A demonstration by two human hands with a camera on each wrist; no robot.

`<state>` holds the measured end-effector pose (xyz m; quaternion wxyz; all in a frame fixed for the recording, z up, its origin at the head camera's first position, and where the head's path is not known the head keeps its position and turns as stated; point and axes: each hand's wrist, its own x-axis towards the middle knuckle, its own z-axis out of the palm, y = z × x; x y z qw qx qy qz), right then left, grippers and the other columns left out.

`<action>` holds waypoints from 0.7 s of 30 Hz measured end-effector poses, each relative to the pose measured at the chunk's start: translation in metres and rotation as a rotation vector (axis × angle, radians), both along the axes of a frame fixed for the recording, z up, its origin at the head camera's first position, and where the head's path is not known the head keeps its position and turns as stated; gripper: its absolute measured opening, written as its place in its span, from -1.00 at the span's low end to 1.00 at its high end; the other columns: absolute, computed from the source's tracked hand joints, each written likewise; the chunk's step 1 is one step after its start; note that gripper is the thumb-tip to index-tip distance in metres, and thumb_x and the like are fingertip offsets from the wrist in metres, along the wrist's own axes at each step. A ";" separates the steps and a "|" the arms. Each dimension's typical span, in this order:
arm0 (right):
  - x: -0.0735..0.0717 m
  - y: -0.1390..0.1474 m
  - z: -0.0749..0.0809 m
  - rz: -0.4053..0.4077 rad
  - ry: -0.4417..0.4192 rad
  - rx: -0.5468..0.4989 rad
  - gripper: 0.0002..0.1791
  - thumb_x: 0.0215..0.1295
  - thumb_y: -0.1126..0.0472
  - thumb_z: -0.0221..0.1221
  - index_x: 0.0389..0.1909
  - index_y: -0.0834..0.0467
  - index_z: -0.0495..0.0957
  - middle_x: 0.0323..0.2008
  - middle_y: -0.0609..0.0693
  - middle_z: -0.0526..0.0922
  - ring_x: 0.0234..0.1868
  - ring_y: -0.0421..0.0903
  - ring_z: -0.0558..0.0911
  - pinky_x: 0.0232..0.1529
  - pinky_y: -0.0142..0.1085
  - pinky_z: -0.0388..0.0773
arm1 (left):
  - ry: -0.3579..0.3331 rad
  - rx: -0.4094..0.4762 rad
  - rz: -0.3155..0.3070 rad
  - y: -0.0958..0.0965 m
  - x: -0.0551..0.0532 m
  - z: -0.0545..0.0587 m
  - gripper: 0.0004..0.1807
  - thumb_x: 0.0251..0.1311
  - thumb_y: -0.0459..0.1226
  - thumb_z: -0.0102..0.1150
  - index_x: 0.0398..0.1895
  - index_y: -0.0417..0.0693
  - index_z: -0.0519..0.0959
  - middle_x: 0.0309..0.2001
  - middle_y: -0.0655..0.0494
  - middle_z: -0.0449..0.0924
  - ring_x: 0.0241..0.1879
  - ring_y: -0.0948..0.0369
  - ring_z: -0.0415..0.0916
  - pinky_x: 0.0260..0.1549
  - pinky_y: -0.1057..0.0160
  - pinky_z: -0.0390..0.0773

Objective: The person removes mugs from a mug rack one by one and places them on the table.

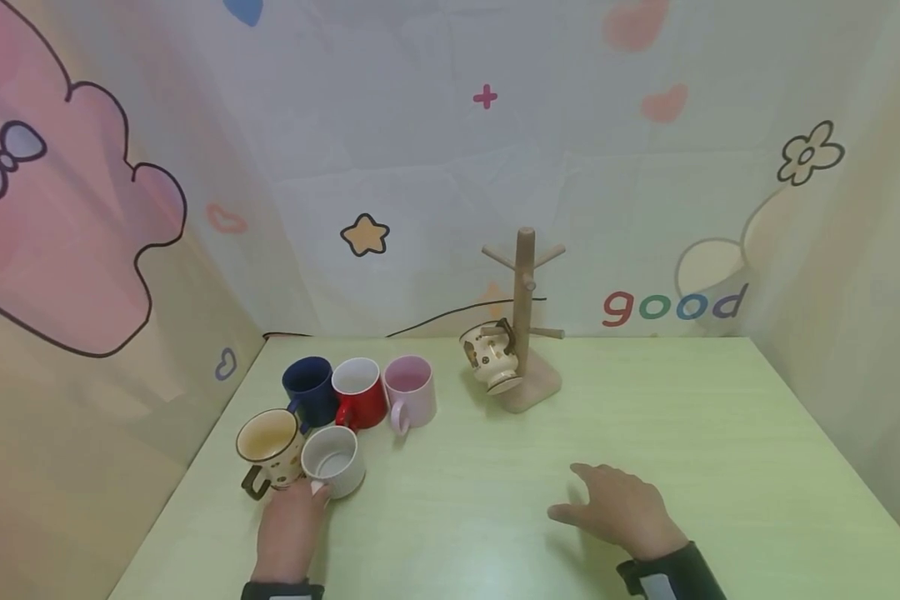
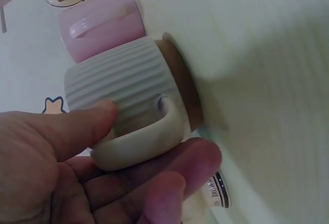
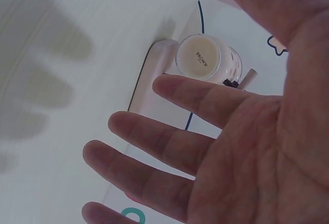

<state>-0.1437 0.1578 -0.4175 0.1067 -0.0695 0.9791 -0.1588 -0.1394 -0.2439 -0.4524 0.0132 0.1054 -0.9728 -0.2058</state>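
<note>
My left hand [image 1: 291, 527] holds the handle of a white mug [image 1: 337, 462] at the front of a group of mugs. In the left wrist view the white mug [image 2: 121, 77] has a ribbed wall and a brown band at its base; the thumb lies at the handle's upper side and fingers lie beneath it. Beside it stands a cream patterned mug [image 1: 268, 446] with a dark handle. My right hand [image 1: 622, 508] hovers over the table with fingers spread and nothing held. In the right wrist view its palm and fingers [image 3: 159, 136] are extended.
Behind are a blue mug [image 1: 309, 392], a red mug [image 1: 360, 396] with white interior and a pink mug [image 1: 411, 392]. A wooden mug tree [image 1: 523, 292] stands at the back, with a cream patterned mug [image 1: 490, 358] hanging tilted on its lower left peg. A printed curtain [image 1: 420, 125] borders the table.
</note>
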 end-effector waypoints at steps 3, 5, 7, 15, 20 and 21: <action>0.000 0.000 0.000 0.003 0.004 0.001 -0.12 0.04 -0.35 0.32 0.20 0.24 0.53 0.00 0.23 0.65 0.01 0.24 0.61 -0.17 0.14 0.55 | 0.016 -0.016 0.000 0.001 0.001 0.003 -0.70 0.28 -0.23 0.23 -0.41 -0.37 0.58 -0.49 -0.15 0.59 -0.46 -0.09 0.58 -0.51 -0.03 0.47; 0.000 -0.001 0.000 0.001 0.006 -0.002 -0.12 0.03 -0.35 0.32 0.20 0.24 0.53 0.00 0.23 0.65 0.01 0.24 0.61 -0.17 0.14 0.56 | 0.009 -0.029 0.011 0.002 0.003 0.007 -0.68 0.27 -0.20 0.24 -0.42 -0.37 0.59 -0.51 -0.14 0.58 -0.47 -0.08 0.58 -0.53 -0.02 0.47; 0.000 -0.001 0.000 0.001 0.007 -0.002 -0.12 0.03 -0.35 0.33 0.20 0.23 0.53 0.00 0.22 0.65 0.00 0.22 0.62 -0.19 0.12 0.56 | -0.011 -0.043 0.028 0.003 0.005 0.012 -0.64 0.27 -0.17 0.24 -0.45 -0.36 0.58 -0.53 -0.13 0.57 -0.48 -0.08 0.57 -0.55 -0.02 0.48; 0.001 -0.001 0.000 -0.002 0.004 -0.007 -0.13 0.05 -0.33 0.32 0.21 0.24 0.52 0.02 0.24 0.64 0.03 0.26 0.60 -0.16 0.14 0.55 | -0.156 -0.056 0.117 0.005 0.012 0.036 -0.47 0.30 0.02 0.17 -0.44 -0.36 0.56 -0.58 -0.04 0.46 -0.52 0.05 0.45 -0.58 0.11 0.43; 0.002 -0.001 0.001 -0.002 0.006 -0.014 -0.14 0.06 -0.31 0.32 0.20 0.25 0.52 0.02 0.25 0.64 0.02 0.26 0.60 -0.18 0.14 0.55 | -0.098 -0.081 0.081 0.013 0.013 0.045 -0.52 0.29 -0.01 0.22 -0.38 -0.35 0.59 -0.55 -0.06 0.52 -0.49 0.01 0.53 -0.58 0.06 0.48; 0.002 -0.001 0.000 -0.002 0.006 -0.014 -0.14 0.06 -0.32 0.33 0.20 0.25 0.52 0.01 0.24 0.64 0.02 0.25 0.60 -0.19 0.13 0.56 | -0.089 -0.093 0.067 0.017 0.013 0.045 -0.53 0.29 -0.01 0.22 -0.35 -0.35 0.59 -0.53 -0.08 0.54 -0.48 0.00 0.54 -0.57 0.04 0.50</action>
